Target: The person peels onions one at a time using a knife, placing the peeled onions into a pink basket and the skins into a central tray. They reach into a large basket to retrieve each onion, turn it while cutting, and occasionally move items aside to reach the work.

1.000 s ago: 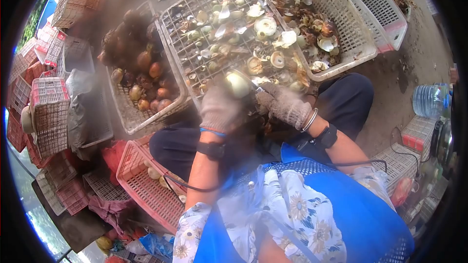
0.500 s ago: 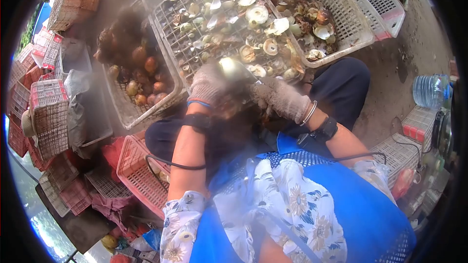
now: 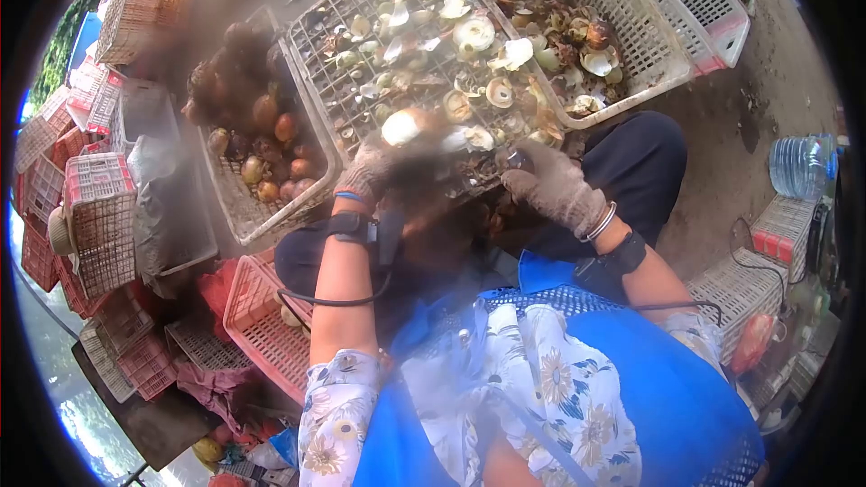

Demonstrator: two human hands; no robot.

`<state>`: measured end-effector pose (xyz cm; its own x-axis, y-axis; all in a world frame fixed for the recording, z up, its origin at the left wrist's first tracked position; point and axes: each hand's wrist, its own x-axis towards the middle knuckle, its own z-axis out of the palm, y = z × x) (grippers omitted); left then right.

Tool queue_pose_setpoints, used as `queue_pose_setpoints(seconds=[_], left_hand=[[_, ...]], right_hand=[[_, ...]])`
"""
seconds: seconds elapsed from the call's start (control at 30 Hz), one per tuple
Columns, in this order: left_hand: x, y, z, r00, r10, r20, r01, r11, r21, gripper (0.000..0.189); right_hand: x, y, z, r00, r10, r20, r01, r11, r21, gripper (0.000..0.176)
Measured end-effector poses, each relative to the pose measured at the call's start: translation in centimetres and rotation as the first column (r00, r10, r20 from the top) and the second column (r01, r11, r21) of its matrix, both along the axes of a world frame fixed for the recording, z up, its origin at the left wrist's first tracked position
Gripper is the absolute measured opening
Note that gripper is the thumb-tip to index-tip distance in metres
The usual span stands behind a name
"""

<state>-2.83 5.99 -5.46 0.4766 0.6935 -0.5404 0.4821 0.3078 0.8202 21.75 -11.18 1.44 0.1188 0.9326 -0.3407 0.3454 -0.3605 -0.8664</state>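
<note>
My left hand (image 3: 367, 171), in a dusty knit glove, has its fingers closed around a pale peeled onion (image 3: 403, 126) at its fingertips. To the right, my gloved right hand (image 3: 552, 185) is closed on a small knife (image 3: 516, 160); only its dark end shows and the blade is blurred. Both hands are over the near edge of a white grid-topped crate (image 3: 316, 95) strewn with onion skins and cut onion pieces. Brown unpeeled onions (image 3: 285, 128) fill part of a crate (image 3: 317, 182) left of it. A smudge blurs the area between my hands.
A deep white basket (image 3: 654, 32) at upper right holds onion scraps. Stacked crates (image 3: 97, 207) stand along the left, and a pink basket (image 3: 262, 329) is beside my left leg. A clear water bottle (image 3: 798, 167) is at far right near more crates (image 3: 740, 293).
My hands have moved apart: the right hand shifted right, away from the onion. The left hand moved slightly down, with the onion still at its fingertips. The view shifted slightly.
</note>
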Motion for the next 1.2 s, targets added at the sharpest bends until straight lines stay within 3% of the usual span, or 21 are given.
queue_pose_setpoints(seconds=[0.03,0.07,0.13,0.17,0.23,0.3,0.47,0.53,0.6,0.63,0.7,0.77,0.8,0.83,0.9,0.93,1.03,1.07,1.1,1.17,1.2], left_hand=[[0.0,0.2,-0.5,0.998,0.029,0.053,-0.028,0.999,-0.021,0.072],[-0.1,0.1,-1.0,0.998,0.026,0.056,-0.025,0.999,-0.022,0.072],[2.2,-1.7,4.1,0.973,-0.038,-0.226,0.108,0.945,0.308,0.08],[2.4,-2.1,4.0,0.974,-0.038,-0.225,0.107,0.946,0.305,0.08],[2.6,-2.6,3.8,0.977,0.023,-0.211,0.059,0.927,0.37,0.086],[3.2,-3.1,4.6,0.965,0.052,-0.255,0.033,0.947,0.319,0.087],[4.4,-3.9,6.8,0.955,0.113,-0.275,0.002,0.923,0.385,0.075],[4.5,-4.1,5.7,0.96,0.158,-0.231,-0.054,0.914,0.402,0.073],[4.8,-4.4,5.6,0.962,0.198,-0.189,-0.104,0.903,0.416,0.071],[5.3,-4.5,6.2,0.935,0.209,-0.288,-0.068,0.899,0.432,0.07],[6.1,-4.6,6.4,0.9,0.225,-0.373,-0.036,0.892,0.451,0.069],[6.6,-4.9,6.2,0.868,0.223,-0.445,0.048,0.852,0.521,0.069],[6.9,-5.5,7.1,0.851,0.235,-0.469,0.041,0.862,0.506,0.067],[6.6,-5.6,6.8,0.855,0.239,-0.46,0.038,0.856,0.516,0.067],[5.1,-6.4,5.5,0.956,0.292,-0.028,-0.254,0.872,0.418,0.065],[4.5,-6.7,5.4,0.959,0.256,-0.123,-0.171,0.867,0.467,0.069],[3.8,-7.8,4.9,0.956,0.272,-0.113,-0.182,0.847,0.5,0.076],[3.7,-7.9,4.7,0.963,0.265,-0.04,-0.231,0.897,0.377,0.083],[3.8,-7.9,4.4,0.964,0.264,-0.041,-0.229,0.897,0.378,0.083],[4.2,-8.0,3.4,0.952,0.307,0.017,-0.285,0.86,0.424,0.085],[4.6,-7.8,3.0,0.952,0.305,0.017,-0.283,0.861,0.423,0.085]], right_hand=[[0.4,0.6,-0.4,0.991,0.002,0.134,-0.024,0.987,0.16,0.038],[0.8,1.1,-0.3,0.981,0.046,0.189,-0.062,0.995,0.084,0.042],[0.4,2.5,-0.6,0.974,0.1,0.203,-0.11,0.993,0.039,0.045],[-0.1,3.0,-0.9,0.965,0.158,0.211,-0.16,0.987,-0.006,0.047],[-1.9,3.5,-1.5,0.974,0.125,0.191,-0.139,0.988,0.064,0.046],[-3.1,3.9,-1.5,0.828,0.117,0.549,-0.256,0.949,0.184,0.044],[-3.9,4.1,-3.7,0.661,0.183,0.728,-0.39,0.912,0.125,0.046],[-4.5,3.7,-3.2,0.146,0.169,0.975,-0.454,0.887,-0.086,0.05],[-3.9,4.1,-2.7,0.063,0.101,0.993,-0.496,0.867,-0.057,0.049],[-3.6,4.2,-2.5,-0.016,0.03,0.999,-0.539,0.842,-0.034,0.047],[-3.4,4.9,-2.6,-0.027,0.01,1.0,-0.516,0.856,-0.022,0.05],[-2.7,6.1,-3.1,0.313,0.228,0.922,-0.337,0.934,-0.116,0.04],[-2.3,6.3,-3.2,0.392,0.212,0.895,-0.312,0.946,-0.087,0.033],[-2.0,6.3,-3.2,0.386,0.201,0.9,-0.31,0.948,-0.078,0.033],[-2.3,5.3,-3.0,0.41,0.285,0.866,-0.361,0.923,-0.133,0.031],[-2.4,5.3,-3.1,0.468,0.316,0.825,-0.288,0.937,-0.196,0.032],[-2.4,4.9,-3.4,0.52,0.367,0.771,-0.352,0.915,-0.198,0.032],[-2.5,4.2,-3.0,0.582,0.33,0.743,-0.301,0.936,-0.18,0.032],[-2.6,3.9,-3.3,0.584,0.329,0.742,-0.3,0.937,-0.179,0.032],[-2.6,3.5,-4.3,0.547,0.351,0.76,-0.47,0.88,-0.068,0.027],[-3.4,4.1,-3.5,0.554,0.357,0.752,-0.336,0.922,-0.19,0.021]])
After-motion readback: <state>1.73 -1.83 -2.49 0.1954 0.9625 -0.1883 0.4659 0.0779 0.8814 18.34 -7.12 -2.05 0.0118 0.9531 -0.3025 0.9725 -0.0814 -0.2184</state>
